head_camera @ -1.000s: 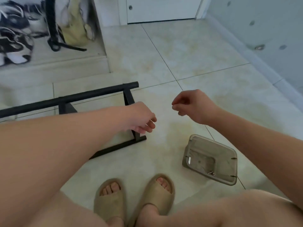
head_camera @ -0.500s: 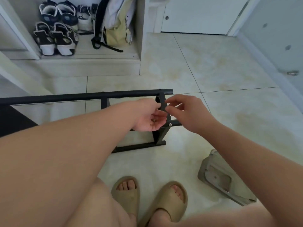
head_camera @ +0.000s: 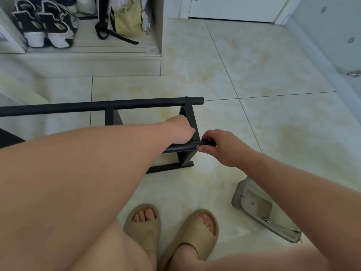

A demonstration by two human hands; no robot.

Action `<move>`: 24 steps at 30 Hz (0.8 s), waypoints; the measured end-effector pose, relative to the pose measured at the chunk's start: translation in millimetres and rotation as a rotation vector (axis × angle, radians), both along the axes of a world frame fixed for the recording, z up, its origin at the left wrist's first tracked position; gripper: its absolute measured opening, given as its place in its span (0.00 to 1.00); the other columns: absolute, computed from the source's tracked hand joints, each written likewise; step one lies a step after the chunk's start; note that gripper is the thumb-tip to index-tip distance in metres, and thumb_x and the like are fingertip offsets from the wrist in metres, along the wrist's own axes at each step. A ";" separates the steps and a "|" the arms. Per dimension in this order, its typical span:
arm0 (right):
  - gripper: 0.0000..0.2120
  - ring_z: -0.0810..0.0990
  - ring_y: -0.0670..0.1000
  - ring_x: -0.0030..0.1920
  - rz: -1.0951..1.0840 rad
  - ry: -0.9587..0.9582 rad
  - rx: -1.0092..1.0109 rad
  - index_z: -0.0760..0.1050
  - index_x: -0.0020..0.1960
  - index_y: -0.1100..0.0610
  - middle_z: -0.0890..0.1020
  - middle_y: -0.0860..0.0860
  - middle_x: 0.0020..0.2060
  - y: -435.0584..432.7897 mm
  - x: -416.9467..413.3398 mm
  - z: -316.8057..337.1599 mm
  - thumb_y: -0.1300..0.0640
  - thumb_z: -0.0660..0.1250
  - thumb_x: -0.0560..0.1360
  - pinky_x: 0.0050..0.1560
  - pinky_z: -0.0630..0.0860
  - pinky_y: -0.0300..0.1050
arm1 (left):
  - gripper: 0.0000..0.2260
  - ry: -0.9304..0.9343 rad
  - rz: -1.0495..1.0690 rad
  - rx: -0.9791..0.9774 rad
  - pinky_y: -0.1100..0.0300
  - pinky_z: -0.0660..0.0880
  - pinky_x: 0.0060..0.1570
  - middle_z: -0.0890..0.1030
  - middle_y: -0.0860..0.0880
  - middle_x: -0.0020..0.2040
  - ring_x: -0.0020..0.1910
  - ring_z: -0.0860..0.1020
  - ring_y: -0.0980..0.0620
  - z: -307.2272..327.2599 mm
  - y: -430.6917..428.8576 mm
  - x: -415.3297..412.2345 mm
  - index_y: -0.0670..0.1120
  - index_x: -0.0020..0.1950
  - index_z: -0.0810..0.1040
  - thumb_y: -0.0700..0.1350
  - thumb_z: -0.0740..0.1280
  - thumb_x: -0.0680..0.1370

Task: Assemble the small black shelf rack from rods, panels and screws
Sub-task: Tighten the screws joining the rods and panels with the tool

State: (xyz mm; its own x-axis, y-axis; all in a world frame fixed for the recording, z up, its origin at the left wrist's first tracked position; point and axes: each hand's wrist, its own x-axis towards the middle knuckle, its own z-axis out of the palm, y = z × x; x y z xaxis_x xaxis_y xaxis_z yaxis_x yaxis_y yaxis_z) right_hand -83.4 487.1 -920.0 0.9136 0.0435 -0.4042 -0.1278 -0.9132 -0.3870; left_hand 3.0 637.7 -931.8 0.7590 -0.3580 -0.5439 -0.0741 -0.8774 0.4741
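Nearest, at the bottom edge: bare knees and two tan slide sandals (head_camera: pixel 172 229) on the pale tiled floor (head_camera: pixel 254 79). Just right of the feet, a grey plastic tray (head_camera: pixel 252 204) lying tilted, partly hidden by the right forearm, with what look like a couple of small screws (head_camera: pixel 265 221) left in its corner.

Further out, both hands at the end of the black shelf rack (head_camera: pixel 183 133), lying on its side on the floor. Right hand (head_camera: pixel 220 145) curled around the tip of the middle rod (head_camera: pixel 181 147), thumb and fingertips pinched close beside a small silver screw head (head_camera: pixel 197 147); whether pinching the screw itself or only gripping the rod end, cannot tell. Left hand (head_camera: pixel 180 131) reaching in behind the upright end panel (head_camera: pixel 190 122), fingers hidden there, so degree of closure and anything held cannot be told; probably bracing the panel or backing the joint.

Beyond, the far rod (head_camera: pixel 101 105) already fixed, two fastener heads showing on top at the panel joints; a lower rod (head_camera: pixel 168 167) resting on the floor.

Farthest: a low cabinet nook with sneakers (head_camera: pixel 46 28) and a yellow bag (head_camera: pixel 127 18), and a white door.

Judged progress: frame largely together at this end, three rods meeting the end panel; current step apparently seating or tightening the middle rod's screw. Left portion out of frame, so remaining work unknown.
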 end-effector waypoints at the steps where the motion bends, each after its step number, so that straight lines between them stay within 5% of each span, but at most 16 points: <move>1: 0.15 0.74 0.51 0.46 0.011 0.014 -0.005 0.77 0.58 0.55 0.78 0.52 0.49 -0.2 0.2 1.5 0.45 0.68 0.80 0.43 0.65 0.44 | 0.17 -0.001 -0.029 0.015 0.57 0.61 0.30 0.70 0.48 0.32 0.30 0.68 0.50 0.3 -1.9 -0.3 0.45 0.34 0.68 0.49 0.60 0.82; 6: 0.15 0.77 0.49 0.40 0.051 0.221 -0.041 0.75 0.45 0.53 0.81 0.49 0.41 -2.4 -18.4 11.8 0.41 0.73 0.73 0.39 0.72 0.44 | 0.13 0.332 -0.078 0.058 0.63 0.59 0.26 0.67 0.49 0.28 0.24 0.63 0.50 4.0 1.7 -14.3 0.46 0.41 0.79 0.52 0.64 0.80; 10: 0.19 0.76 0.53 0.36 0.113 0.299 -0.131 0.75 0.43 0.58 0.78 0.49 0.33 6.8 -40.0 8.8 0.42 0.72 0.70 0.37 0.73 0.44 | 0.11 0.515 -0.092 0.043 0.65 0.58 0.23 0.65 0.53 0.23 0.22 0.61 0.54 1.2 -0.4 -34.8 0.44 0.42 0.74 0.49 0.66 0.81; 14: 0.28 0.77 0.51 0.51 0.134 0.165 -0.155 0.70 0.58 0.50 0.78 0.45 0.51 0.9 -44.6 13.4 0.37 0.75 0.68 0.49 0.76 0.49 | 0.08 0.562 -0.081 0.021 0.64 0.58 0.24 0.63 0.53 0.25 0.24 0.60 0.55 5.5 2.1 -35.9 0.44 0.46 0.77 0.48 0.65 0.82; 18: 0.58 0.52 0.55 0.78 0.276 -0.052 -0.264 0.46 0.82 0.49 0.52 0.49 0.80 -4.4 -44.3 9.1 0.30 0.73 0.64 0.75 0.61 0.56 | 0.08 0.538 -0.080 0.028 0.64 0.58 0.25 0.64 0.52 0.26 0.24 0.61 0.55 6.4 1.1 -38.1 0.44 0.48 0.77 0.48 0.65 0.82; 21: 0.64 0.32 0.53 0.80 0.393 -0.060 -0.312 0.35 0.82 0.50 0.33 0.50 0.80 -8.2 -35.5 1.8 0.25 0.68 0.64 0.79 0.41 0.57 | 0.11 0.569 -0.074 -0.005 0.64 0.58 0.26 0.64 0.52 0.27 0.25 0.61 0.55 4.0 3.5 -37.8 0.41 0.57 0.79 0.48 0.65 0.82; 24: 0.65 0.27 0.52 0.79 0.492 -0.065 -0.352 0.35 0.82 0.54 0.30 0.51 0.80 -8.1 -25.5 -4.8 0.20 0.61 0.62 0.79 0.35 0.58 | 0.13 0.590 -0.071 -0.029 0.64 0.59 0.26 0.64 0.52 0.29 0.26 0.61 0.55 2.6 5.7 -35.5 0.43 0.62 0.78 0.49 0.66 0.82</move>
